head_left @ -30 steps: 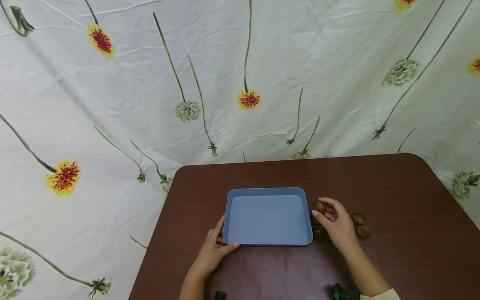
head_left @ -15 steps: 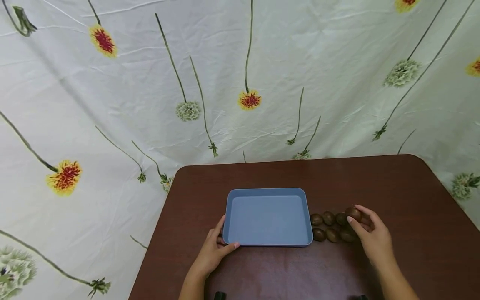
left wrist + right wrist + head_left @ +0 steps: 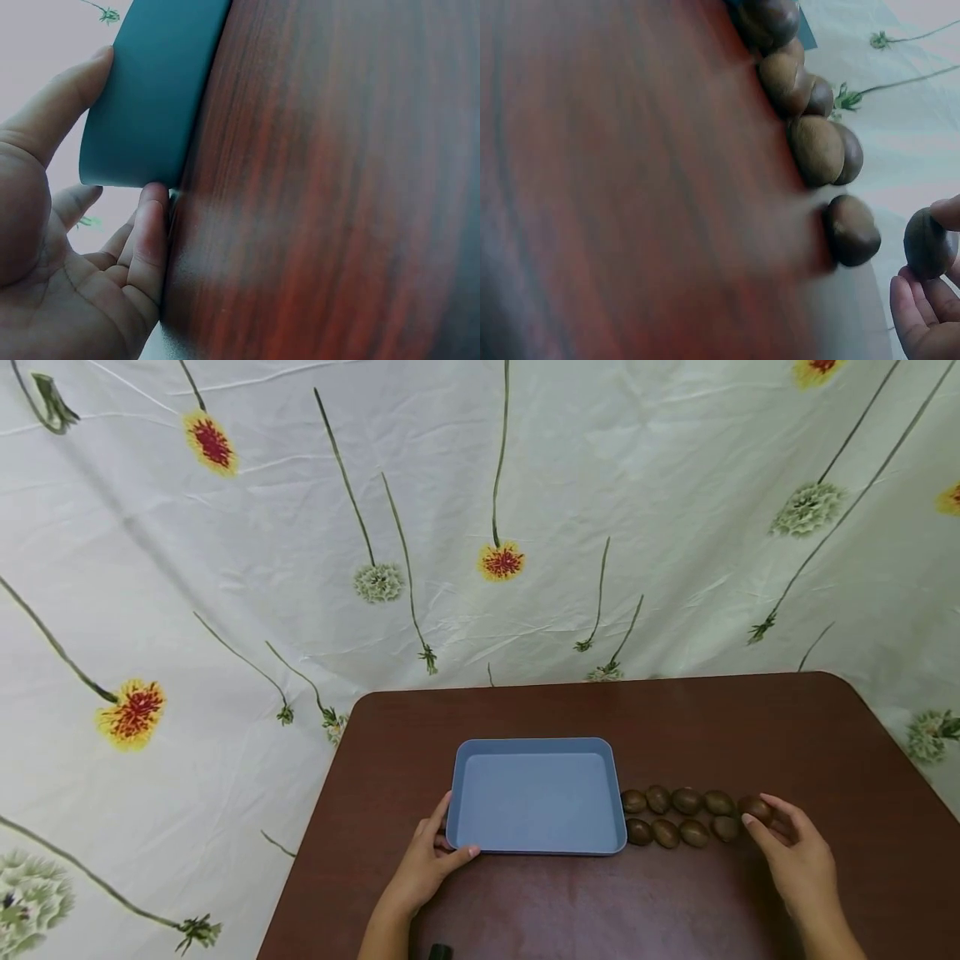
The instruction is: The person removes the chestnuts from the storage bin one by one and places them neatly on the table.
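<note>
In the head view my left hand point(image 3: 425, 868) holds the near left corner of a shallow blue tray point(image 3: 540, 802), thumb along its front wall and fingers at its left side. The left wrist view shows the thumb and fingertips against the tray's rounded corner point(image 3: 150, 97). My right hand point(image 3: 802, 860) pinches a dark brown, egg-shaped fruit point(image 3: 754, 810) between thumb and fingers. That fruit is at the right end of the back row; in the right wrist view the held fruit point(image 3: 928, 244) shows apart from the others.
Two rows of similar brown fruits point(image 3: 687, 802) run rightward from the tray's right wall on the dark wooden table point(image 3: 585, 902). A small dark object point(image 3: 440, 952) lies at the bottom edge of the head view. A flowered white cloth point(image 3: 420, 527) hangs behind.
My right hand has carried the brown fruit from beside the tray rightward along the rows to their far end, uncovering the other fruits. The left hand and tray stay put.
</note>
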The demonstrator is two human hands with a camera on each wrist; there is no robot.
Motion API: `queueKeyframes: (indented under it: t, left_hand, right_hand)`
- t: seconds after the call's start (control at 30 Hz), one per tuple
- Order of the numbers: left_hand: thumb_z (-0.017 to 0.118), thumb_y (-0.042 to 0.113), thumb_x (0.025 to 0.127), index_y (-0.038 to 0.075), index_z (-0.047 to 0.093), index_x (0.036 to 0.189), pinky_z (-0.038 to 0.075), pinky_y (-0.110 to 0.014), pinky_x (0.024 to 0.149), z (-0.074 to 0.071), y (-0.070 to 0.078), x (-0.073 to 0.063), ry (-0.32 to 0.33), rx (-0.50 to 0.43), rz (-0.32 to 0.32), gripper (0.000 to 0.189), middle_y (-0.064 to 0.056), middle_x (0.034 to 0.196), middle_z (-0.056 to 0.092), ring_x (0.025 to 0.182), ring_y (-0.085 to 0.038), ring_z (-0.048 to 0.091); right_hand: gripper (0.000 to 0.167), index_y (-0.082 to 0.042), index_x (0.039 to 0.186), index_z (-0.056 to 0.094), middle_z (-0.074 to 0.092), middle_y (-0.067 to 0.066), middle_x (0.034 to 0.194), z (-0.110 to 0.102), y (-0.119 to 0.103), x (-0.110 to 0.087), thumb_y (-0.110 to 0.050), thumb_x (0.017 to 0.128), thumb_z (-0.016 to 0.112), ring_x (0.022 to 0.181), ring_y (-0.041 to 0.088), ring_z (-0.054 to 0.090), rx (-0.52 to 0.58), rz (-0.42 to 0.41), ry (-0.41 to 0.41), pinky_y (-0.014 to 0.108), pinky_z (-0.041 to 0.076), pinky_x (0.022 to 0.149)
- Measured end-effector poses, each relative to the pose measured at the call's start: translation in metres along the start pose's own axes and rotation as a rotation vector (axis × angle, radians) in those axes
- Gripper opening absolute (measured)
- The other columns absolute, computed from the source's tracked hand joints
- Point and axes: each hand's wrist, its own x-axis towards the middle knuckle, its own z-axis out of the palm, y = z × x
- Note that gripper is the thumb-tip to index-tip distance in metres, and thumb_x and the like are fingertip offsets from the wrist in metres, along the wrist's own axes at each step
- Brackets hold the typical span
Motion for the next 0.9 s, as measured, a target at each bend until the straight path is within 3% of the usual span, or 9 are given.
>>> queueKeyframes:
  t: [0.13,0.17,0.27,0.37,0.6,0.9]
  left_hand:
    - [0.084,0.039,0.083,0.033,0.018,0.163,0.048,-0.027,0.076,-0.001,0.0,0.001,0.001,0.004,0.003,0.103,-0.013,0.133,0.044,0.091,-0.018,0.054]
    - [0.084,0.039,0.084,0.033,0.018,0.163,0.048,-0.027,0.076,-0.001,0.0,0.001,0.001,0.004,0.004,0.103,-0.013,0.132,0.044,0.091,-0.018,0.054]
    - [0.084,0.039,0.083,0.032,0.017,0.163,0.049,-0.026,0.076,-0.001,-0.001,0.0,0.001,0.003,0.006,0.104,-0.014,0.132,0.044,0.091,-0.018,0.054]
    - [0.084,0.039,0.083,0.031,0.017,0.163,0.049,-0.026,0.075,-0.001,-0.001,0.0,0.001,0.005,0.01,0.104,-0.014,0.132,0.044,0.091,-0.017,0.055]
    - [0.084,0.039,0.083,0.032,0.018,0.163,0.049,-0.026,0.076,0.0,-0.002,0.001,0.005,0.007,0.009,0.104,-0.014,0.133,0.044,0.091,-0.017,0.055]
    - [0.086,0.035,0.082,0.032,0.018,0.163,0.048,-0.025,0.077,0.0,0.001,0.001,0.01,-0.039,0.002,0.105,-0.013,0.13,0.045,0.091,-0.017,0.056]
  right_hand:
    - [0.078,-0.011,0.157,0.034,0.04,0.025,0.154,-0.004,0.006,0.005,-0.055,0.098,0.059,0.087,-0.024,0.041,-0.025,0.054,-0.024,0.01,0.046,0.071]
    - [0.078,-0.011,0.158,0.034,0.039,0.025,0.154,-0.005,0.007,0.006,-0.055,0.098,0.058,0.09,-0.019,0.049,-0.036,0.065,-0.029,0.015,0.049,0.074]
    - [0.079,-0.01,0.158,0.033,0.035,0.027,0.156,-0.008,0.009,0.009,-0.057,0.099,0.056,0.111,0.012,0.062,-0.075,0.085,-0.043,0.033,0.053,0.084]
    - [0.079,-0.007,0.157,0.034,0.032,0.029,0.153,-0.01,0.01,0.012,-0.058,0.099,0.053,0.128,0.045,0.05,-0.129,0.077,-0.057,0.046,0.052,0.085]
    - [0.08,-0.006,0.157,0.033,0.03,0.033,0.153,-0.011,0.014,0.016,-0.06,0.1,0.051,0.125,0.048,0.047,-0.227,0.059,-0.114,0.044,0.052,0.08]
    - [0.085,-0.005,0.158,0.03,0.027,0.035,0.153,-0.014,0.016,0.017,-0.062,0.098,0.052,0.125,0.05,0.046,-0.226,0.018,-0.161,0.041,0.054,0.079]
